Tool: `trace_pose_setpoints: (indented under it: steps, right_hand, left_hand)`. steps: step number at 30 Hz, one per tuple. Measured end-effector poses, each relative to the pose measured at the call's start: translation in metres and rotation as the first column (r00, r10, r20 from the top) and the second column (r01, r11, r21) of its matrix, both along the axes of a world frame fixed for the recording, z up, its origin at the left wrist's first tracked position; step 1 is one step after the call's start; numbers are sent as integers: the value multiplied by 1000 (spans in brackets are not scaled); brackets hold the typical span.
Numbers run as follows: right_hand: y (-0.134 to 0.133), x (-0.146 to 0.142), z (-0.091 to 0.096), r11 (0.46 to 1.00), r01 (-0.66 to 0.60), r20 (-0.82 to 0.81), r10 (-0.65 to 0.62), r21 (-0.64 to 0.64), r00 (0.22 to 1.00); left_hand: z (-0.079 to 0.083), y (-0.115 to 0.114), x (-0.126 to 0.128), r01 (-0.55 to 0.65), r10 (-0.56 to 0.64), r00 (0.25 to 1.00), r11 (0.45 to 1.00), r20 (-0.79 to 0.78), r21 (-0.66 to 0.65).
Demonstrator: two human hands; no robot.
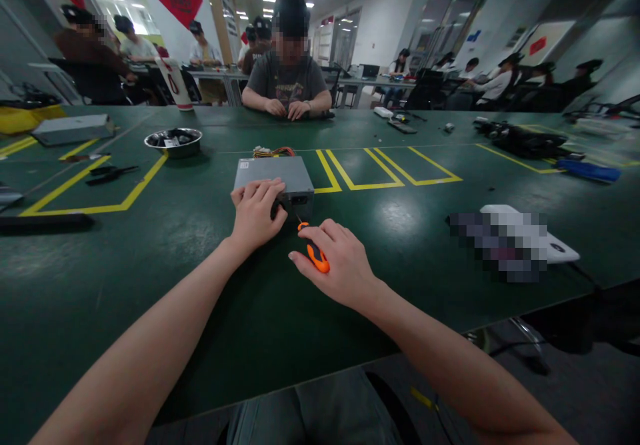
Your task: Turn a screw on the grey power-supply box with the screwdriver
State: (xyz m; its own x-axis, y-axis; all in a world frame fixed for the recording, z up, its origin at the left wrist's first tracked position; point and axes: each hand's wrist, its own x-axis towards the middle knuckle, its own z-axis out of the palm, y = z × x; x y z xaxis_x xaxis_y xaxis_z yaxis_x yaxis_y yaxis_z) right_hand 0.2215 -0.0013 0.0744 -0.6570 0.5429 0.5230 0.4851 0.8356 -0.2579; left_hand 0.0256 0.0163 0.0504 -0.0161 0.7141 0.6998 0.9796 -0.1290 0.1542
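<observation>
A grey metal computer power supply (295, 170) lies on the green table, its socket side turned towards me and a bundle of coloured cables behind it. My left hand (257, 215) grips its near left part, fingers over the top and thumb down by the front face. In my right hand (340, 258) is an orange and black screwdriver (318, 257), held in closed fingers. Its thin shaft points at the lower front of the power supply; whether the tip touches a screw cannot be made out.
Yellow tape (370, 186) marks areas on the table. A metal bowl (173, 143) with dark small parts stands left, near another grey metal box (75, 129). A white phone-like object (557, 245) lies right, dark cables (520, 140) beyond. A person (287, 78) sits opposite.
</observation>
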Motion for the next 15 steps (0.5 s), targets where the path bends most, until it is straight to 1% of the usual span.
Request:
trace_pose_setpoints:
  steps: [3,4,7,9,11,15]
  right_hand:
    - [1,0,-3,994,38,-49,-43,-100,998]
    - [1,0,-4,996,32,-52,-37,-82,998]
    - [0,-1,-6,999,-14,10,13,49,1000]
    - [-1,-1,-5,996,-27,38,24,89,999]
    - [-1,-1,-4,998,-29,27,27,64,999]
    - [0,-1,-4,999,-13,-44,10,-53,999]
  left_hand:
    - [0,0,1,-11,11,1000,1000,1,-16]
    - [1,0,1,-15,15,1000,1000,-9,-23]
    - [2,-1,3,-39,38,999,999,-20,-28]
    - [2,-1,4,-47,47,999,999,-12,-23]
    - [2,-1,5,-52,52,999,998,-4,-24]
    - [1,1,5,-66,66,998,997,1,-26]
